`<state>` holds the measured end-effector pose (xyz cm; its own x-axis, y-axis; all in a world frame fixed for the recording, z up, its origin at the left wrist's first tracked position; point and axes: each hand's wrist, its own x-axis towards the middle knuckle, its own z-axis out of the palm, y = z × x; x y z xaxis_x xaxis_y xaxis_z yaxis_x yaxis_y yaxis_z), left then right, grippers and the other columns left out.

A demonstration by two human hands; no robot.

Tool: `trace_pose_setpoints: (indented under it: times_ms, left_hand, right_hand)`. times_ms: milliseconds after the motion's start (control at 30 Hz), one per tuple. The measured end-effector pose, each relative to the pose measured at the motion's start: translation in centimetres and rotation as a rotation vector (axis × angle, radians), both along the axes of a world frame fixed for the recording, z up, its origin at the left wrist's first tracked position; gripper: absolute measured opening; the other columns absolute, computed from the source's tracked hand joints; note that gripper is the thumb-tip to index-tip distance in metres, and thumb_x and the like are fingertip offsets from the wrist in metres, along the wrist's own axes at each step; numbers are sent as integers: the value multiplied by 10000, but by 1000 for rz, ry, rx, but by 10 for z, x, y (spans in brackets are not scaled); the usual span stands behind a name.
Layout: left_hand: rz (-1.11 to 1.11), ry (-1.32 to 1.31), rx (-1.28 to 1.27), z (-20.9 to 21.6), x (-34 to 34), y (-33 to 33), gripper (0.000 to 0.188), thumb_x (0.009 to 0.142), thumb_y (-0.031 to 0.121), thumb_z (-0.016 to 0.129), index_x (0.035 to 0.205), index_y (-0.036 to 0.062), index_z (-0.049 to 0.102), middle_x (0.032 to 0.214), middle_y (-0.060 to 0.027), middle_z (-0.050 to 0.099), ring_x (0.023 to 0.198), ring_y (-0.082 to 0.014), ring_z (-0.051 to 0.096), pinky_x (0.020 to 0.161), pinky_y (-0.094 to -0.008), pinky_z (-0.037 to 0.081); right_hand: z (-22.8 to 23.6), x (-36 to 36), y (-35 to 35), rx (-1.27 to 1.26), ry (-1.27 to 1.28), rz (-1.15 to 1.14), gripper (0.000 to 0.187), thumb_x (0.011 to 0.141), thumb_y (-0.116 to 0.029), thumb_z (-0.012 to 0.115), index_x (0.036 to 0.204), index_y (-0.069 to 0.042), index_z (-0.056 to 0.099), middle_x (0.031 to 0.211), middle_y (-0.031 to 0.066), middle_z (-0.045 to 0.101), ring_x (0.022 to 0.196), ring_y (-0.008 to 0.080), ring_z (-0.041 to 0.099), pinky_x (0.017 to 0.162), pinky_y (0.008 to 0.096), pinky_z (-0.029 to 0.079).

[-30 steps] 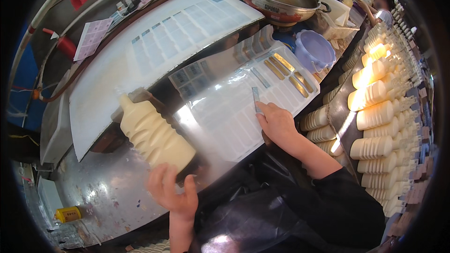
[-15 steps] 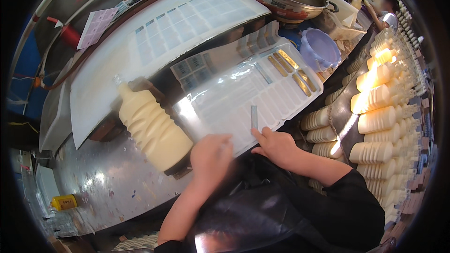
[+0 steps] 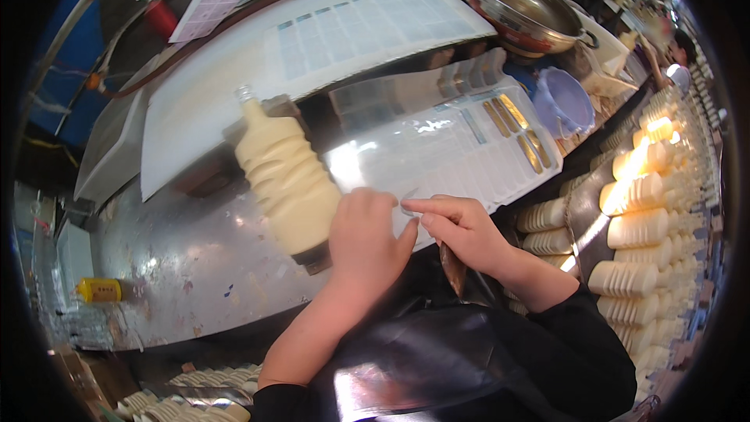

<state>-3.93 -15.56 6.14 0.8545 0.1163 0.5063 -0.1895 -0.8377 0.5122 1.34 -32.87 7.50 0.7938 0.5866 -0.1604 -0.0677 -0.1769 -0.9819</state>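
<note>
My right hand [image 3: 461, 234] pinches a small pale strip [image 3: 409, 195] between index finger and thumb. A brown pointed piece [image 3: 452, 270] sticks out below that palm; its kind is unclear. Close by on the left, my left hand [image 3: 363, 230] has bent fingers with the thumb apart, and nothing shows in it. Its knuckles are beside the base of a cream bottle [image 3: 285, 176] with wavy ridges and a clear neck, lying tilted on a dark support. Beyond both hands lies a shiny wet tray [image 3: 375, 158] with rows of pale strips and several gold strips [image 3: 516, 121].
A white board [image 3: 203, 109] with a pale sheet stands behind the tray. At the back right are a metal pan [image 3: 523, 0] and a lilac bucket [image 3: 562, 101]. Rows of cream bottles [image 3: 637, 227] line the right side. A yellow container [image 3: 99, 290] is at left.
My right hand has drawn its strip toward my left hand, and the strip now looks shorter. The brown piece has come into sight under the right hand. The whole view has shifted slightly.
</note>
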Motion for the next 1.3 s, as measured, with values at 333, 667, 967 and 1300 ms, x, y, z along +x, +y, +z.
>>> trace_pose_setpoints:
  times_ms: [333, 667, 967, 1300]
  left_hand:
    - [161, -31, -571, 19, -25, 63, 100, 835, 29, 750, 901, 14, 677, 913, -54, 618, 785, -155, 586, 713, -305, 469]
    - [361, -161, -1075, 2, 11, 127, 56, 954, 71, 700, 977, 21, 694, 896, 17, 639, 815, -54, 544, 769, -220, 436]
    - [374, -138, -1329, -19, 29, 152, 126, 1015, 145, 633, 1066, 30, 645, 924, 4, 635, 830, -75, 565, 766, -232, 463]
    - [315, -79, -1358, -16, 33, 151, 299, 989, 168, 698, 1207, -19, 612, 1090, -82, 664, 970, -121, 615, 855, -275, 522]
  right_hand:
    - [22, 37, 74, 49, -90, 237, 412, 893, -198, 757, 1265, -32, 695, 926, 17, 655, 721, 78, 573, 639, 253, 484]
    - [13, 87, 160, 50, -116, 166, 226, 948, -198, 706, 1013, 17, 734, 1002, 4, 646, 845, 65, 597, 771, 223, 476]
    - [4, 93, 184, -21, -221, 6, 157, 879, -115, 725, 844, 16, 647, 969, 5, 580, 788, 66, 564, 721, 237, 458]
    - [-6, 93, 189, 19, -256, -8, 122, 871, -71, 706, 828, 10, 625, 950, 1, 566, 835, 67, 550, 757, 235, 450]
